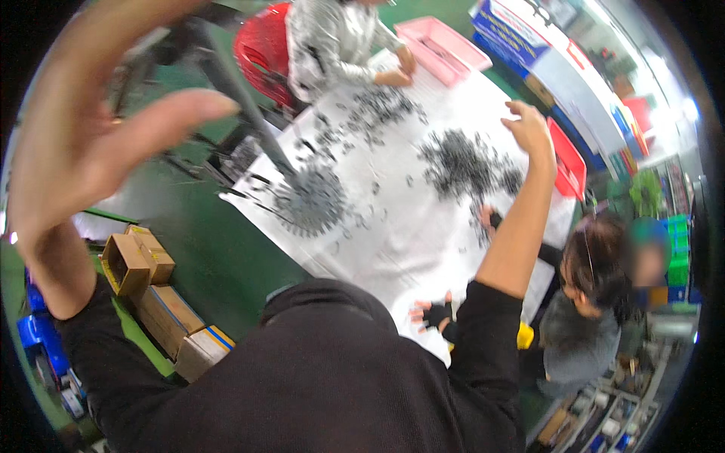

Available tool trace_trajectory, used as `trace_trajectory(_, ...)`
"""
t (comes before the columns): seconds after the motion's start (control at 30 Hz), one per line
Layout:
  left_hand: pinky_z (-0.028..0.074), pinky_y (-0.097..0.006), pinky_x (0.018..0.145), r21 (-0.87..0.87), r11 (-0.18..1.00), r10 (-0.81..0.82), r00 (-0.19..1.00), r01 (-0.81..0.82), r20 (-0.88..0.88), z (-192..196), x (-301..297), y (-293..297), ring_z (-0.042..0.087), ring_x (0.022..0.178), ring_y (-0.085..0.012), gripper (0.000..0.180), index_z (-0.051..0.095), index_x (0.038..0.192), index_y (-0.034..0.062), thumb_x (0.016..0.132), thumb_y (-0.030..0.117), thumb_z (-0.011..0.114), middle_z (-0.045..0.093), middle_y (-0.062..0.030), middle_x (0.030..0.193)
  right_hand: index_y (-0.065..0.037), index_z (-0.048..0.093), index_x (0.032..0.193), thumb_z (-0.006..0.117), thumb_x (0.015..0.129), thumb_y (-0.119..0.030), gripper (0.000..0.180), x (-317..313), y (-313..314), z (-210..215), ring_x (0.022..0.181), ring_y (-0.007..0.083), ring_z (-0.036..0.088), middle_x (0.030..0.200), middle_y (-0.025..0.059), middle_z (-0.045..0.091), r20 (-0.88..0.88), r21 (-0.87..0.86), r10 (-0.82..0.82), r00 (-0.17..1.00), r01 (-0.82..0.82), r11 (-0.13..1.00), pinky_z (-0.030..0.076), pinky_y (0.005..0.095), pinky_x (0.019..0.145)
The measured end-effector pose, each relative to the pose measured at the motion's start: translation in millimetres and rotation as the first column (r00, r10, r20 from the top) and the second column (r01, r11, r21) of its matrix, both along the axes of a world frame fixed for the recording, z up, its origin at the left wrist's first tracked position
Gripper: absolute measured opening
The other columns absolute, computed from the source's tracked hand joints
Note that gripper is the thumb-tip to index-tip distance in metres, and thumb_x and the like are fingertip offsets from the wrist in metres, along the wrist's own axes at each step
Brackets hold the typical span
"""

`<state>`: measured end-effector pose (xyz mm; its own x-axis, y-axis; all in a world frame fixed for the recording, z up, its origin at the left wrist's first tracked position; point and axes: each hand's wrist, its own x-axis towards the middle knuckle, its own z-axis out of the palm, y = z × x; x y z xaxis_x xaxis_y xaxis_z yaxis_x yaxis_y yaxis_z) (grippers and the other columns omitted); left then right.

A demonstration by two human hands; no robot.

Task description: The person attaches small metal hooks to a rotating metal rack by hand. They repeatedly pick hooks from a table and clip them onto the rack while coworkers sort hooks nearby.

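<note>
My left hand (83, 143) is raised close at the upper left, its thumb stretched out and apart from the fingers. The fingertips run past the picture's upper edge, and nothing shows in the grip. Over the table's right side hangs my right hand (530, 128), fingers spread a little and holding nothing. Below it lies a white-covered table (400, 257). Nearest to that hand is a heap of small dark parts (457, 162); more dark parts (377, 109) lie scattered farther back. A grey pole (249, 113) runs down to a round, tooth-edged grey piece (310, 200).
Across the table sits a person in a light jacket (325, 45) on a red chair (260, 53). Another person (589, 302), wearing black fingerless gloves, leans in from the right. A pink tray (461, 68) and red tray (566, 158) flank the table. Cardboard boxes (170, 313) stand left.
</note>
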<state>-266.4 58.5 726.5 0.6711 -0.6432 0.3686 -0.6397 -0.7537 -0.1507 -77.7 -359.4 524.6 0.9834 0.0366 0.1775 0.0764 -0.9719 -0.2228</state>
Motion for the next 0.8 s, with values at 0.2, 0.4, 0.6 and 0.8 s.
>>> trace_trajectory(0.2,0.044,-0.038,0.097,-0.047,0.991,-0.122,0.993,0.122,-0.002,-6,-3,-2,0.054,0.118,-0.0327,0.066,0.058,0.125,0.0042,0.065,0.021,0.079,0.057,-0.016,0.126,-0.002,0.064,0.113,0.061,0.09,-0.009,0.024,-96,154,63,0.095,0.0141,0.064,0.103,0.0071,0.069,0.424,0.743,0.412,0.807,-0.569,0.351,0.048,0.0272,0.085)
trace_trajectory(0.4,0.048,-0.039,0.093,-0.193,0.972,-0.152,0.985,0.134,-0.083,-11,-7,-3,0.058,0.112,-0.0329,0.063,0.06,0.123,0.0059,0.064,0.015,0.078,0.058,-0.015,0.123,0.002,0.065,0.104,0.062,0.09,-0.008,0.018,-138,218,103,0.083,0.0105,0.066,0.087,0.0072,0.071,0.508,0.806,0.474,0.72,-0.591,0.035,0.052,0.0236,0.073)
trace_trajectory(0.6,0.049,-0.038,0.091,-0.233,0.966,-0.142,0.985,0.115,-0.102,-10,-9,-12,0.059,0.109,-0.0326,0.063,0.061,0.123,0.008,0.063,0.011,0.078,0.059,-0.013,0.122,0.007,0.065,0.095,0.06,0.089,-0.001,0.012,-143,214,104,0.073,0.0113,0.066,0.077,0.0087,0.068,0.55,0.797,0.391,0.738,-0.604,0.017,0.052,0.0225,0.065)
trace_trajectory(0.8,0.048,-0.04,0.091,-0.182,0.982,-0.048,0.998,0.041,-0.039,-15,-9,-23,0.057,0.11,-0.0328,0.063,0.058,0.126,0.0086,0.066,0.012,0.077,0.057,-0.0137,0.123,0.008,0.066,0.097,0.06,0.089,0.0,0.014,-137,182,95,0.066,0.0124,0.061,0.077,0.0105,0.067,0.507,0.825,0.404,0.761,-0.564,0.026,0.049,0.0219,0.063)
